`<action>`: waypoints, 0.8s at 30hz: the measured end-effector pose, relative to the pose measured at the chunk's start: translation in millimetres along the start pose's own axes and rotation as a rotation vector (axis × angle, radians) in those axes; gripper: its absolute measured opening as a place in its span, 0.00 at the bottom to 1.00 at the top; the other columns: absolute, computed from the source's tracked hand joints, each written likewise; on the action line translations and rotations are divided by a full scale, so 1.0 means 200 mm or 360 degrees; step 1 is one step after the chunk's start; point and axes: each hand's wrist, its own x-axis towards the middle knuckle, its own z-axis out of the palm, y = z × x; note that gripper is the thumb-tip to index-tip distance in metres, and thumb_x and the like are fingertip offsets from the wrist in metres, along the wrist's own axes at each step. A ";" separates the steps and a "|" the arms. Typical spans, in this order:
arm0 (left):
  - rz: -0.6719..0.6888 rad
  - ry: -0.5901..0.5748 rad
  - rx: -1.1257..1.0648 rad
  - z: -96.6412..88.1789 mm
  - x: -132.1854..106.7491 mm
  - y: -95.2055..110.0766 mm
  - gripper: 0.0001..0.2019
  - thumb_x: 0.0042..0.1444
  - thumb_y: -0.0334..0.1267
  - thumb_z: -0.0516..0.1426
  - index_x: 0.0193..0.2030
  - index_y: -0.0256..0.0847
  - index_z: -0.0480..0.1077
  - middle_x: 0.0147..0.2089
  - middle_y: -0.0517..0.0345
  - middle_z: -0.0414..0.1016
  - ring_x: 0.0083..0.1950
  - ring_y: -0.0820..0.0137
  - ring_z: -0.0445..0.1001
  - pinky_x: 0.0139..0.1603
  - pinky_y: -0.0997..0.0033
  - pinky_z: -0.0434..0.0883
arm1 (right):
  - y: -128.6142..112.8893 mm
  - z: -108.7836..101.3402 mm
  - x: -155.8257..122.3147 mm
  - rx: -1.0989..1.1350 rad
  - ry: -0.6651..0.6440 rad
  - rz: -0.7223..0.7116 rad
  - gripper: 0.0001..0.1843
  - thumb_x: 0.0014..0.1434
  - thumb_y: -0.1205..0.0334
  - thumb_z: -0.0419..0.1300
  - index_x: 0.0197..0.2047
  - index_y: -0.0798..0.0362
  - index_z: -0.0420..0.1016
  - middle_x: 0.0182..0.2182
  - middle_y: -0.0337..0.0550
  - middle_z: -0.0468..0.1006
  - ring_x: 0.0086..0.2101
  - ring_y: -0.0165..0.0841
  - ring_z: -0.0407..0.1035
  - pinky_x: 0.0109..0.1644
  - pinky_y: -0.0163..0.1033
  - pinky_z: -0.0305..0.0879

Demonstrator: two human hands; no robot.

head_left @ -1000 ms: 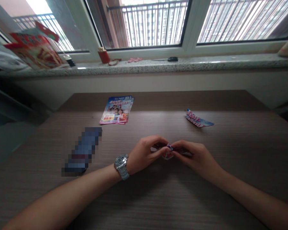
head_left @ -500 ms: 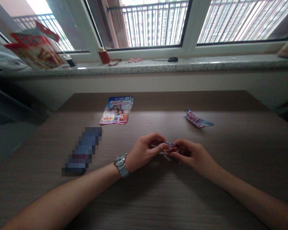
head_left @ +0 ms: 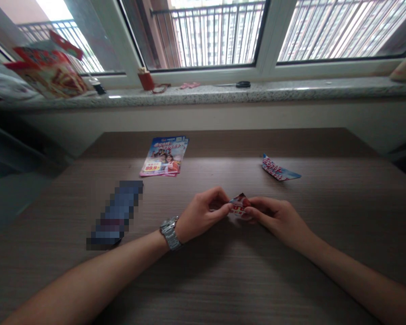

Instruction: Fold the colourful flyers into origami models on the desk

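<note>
At the centre of the frame, a small folded paper is held between both hands, just above the table or resting on it; which of the two cannot be determined. The left hand pinches its left edge between thumb and curled fingers; the right hand pinches its right side, thumb nearest the camera. A watch is on the left wrist. Compared with one second ago, when the fingertips nearly met and covered most of the piece, the fingertips are now slightly apart, and a printed red and yellow face with a pointed top corner shows towards the camera. In this inspector's judgement, the paper has been turned or opened between folds, so the folding appears under way and unfinished. The creases are too small to assess. No change is noted elsewhere: the stack of leaflets lies left of upper centre, a creased leaflet right of centre, and a dark, pixelated object at left.
</note>
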 end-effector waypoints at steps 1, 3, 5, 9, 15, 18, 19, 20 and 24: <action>-0.0008 -0.0008 -0.0008 0.00 0.00 0.00 0.10 0.63 0.42 0.60 0.38 0.35 0.69 0.34 0.57 0.75 0.34 0.75 0.73 0.34 0.79 0.70 | 0.00 0.00 0.00 -0.0037 0.0013 -0.0013 0.16 0.62 0.50 0.62 0.47 0.50 0.81 0.40 0.43 0.85 0.35 0.36 0.79 0.39 0.37 0.74; -0.0004 -0.0040 -0.0028 0.01 0.00 0.00 0.09 0.62 0.41 0.60 0.39 0.35 0.69 0.35 0.57 0.75 0.34 0.74 0.75 0.35 0.78 0.71 | 0.00 -0.01 0.00 -0.0096 0.0017 -0.0041 0.16 0.62 0.49 0.62 0.47 0.50 0.82 0.40 0.43 0.85 0.36 0.37 0.79 0.39 0.37 0.74; 0.0030 -0.0076 -0.0030 0.01 -0.01 0.00 0.09 0.62 0.40 0.60 0.43 0.35 0.70 0.39 0.54 0.78 0.38 0.72 0.77 0.40 0.76 0.74 | 0.00 -0.02 0.00 -0.0119 -0.0009 -0.0062 0.17 0.62 0.49 0.61 0.47 0.50 0.82 0.39 0.43 0.85 0.35 0.37 0.79 0.38 0.37 0.74; 0.0083 -0.0121 0.0080 0.01 -0.01 0.01 0.11 0.63 0.40 0.60 0.48 0.38 0.74 0.44 0.54 0.81 0.43 0.71 0.80 0.46 0.75 0.76 | 0.01 -0.02 -0.01 -0.0171 -0.0068 -0.0123 0.17 0.64 0.49 0.60 0.48 0.50 0.82 0.39 0.42 0.85 0.35 0.37 0.79 0.39 0.37 0.74; 0.0073 -0.0067 0.0299 -0.01 0.00 0.01 0.10 0.63 0.42 0.60 0.42 0.37 0.76 0.37 0.57 0.81 0.35 0.74 0.78 0.36 0.79 0.71 | 0.01 -0.02 -0.02 -0.0162 -0.0089 -0.0162 0.18 0.67 0.50 0.56 0.52 0.48 0.80 0.41 0.42 0.85 0.37 0.36 0.79 0.42 0.37 0.75; 0.0104 -0.0059 0.0383 -0.02 0.00 0.02 0.08 0.63 0.40 0.60 0.40 0.37 0.76 0.36 0.58 0.81 0.34 0.74 0.76 0.37 0.79 0.69 | 0.00 -0.02 -0.02 -0.0134 -0.0119 -0.0172 0.17 0.67 0.52 0.57 0.52 0.48 0.80 0.41 0.41 0.85 0.38 0.36 0.79 0.43 0.37 0.74; 0.0121 -0.0057 0.0411 -0.02 0.00 0.02 0.07 0.63 0.39 0.60 0.40 0.37 0.76 0.35 0.59 0.80 0.34 0.75 0.76 0.37 0.79 0.69 | 0.00 -0.01 -0.02 -0.0129 -0.0120 -0.0176 0.16 0.67 0.52 0.57 0.52 0.48 0.80 0.41 0.41 0.85 0.37 0.35 0.78 0.43 0.36 0.74; 0.0139 -0.0063 0.0433 -0.02 0.00 0.02 0.06 0.63 0.38 0.60 0.39 0.37 0.76 0.35 0.59 0.80 0.34 0.75 0.75 0.37 0.79 0.68 | -0.01 -0.02 -0.02 -0.0134 -0.0119 -0.0185 0.16 0.67 0.52 0.57 0.52 0.48 0.80 0.40 0.41 0.85 0.37 0.35 0.78 0.42 0.36 0.73; 0.0170 -0.0083 0.0444 -0.03 -0.01 0.03 0.06 0.64 0.36 0.58 0.38 0.37 0.75 0.33 0.60 0.79 0.32 0.75 0.74 0.34 0.80 0.66 | -0.02 -0.02 -0.03 -0.0255 -0.0094 -0.0234 0.15 0.68 0.54 0.56 0.48 0.48 0.81 0.38 0.40 0.85 0.36 0.35 0.78 0.39 0.35 0.71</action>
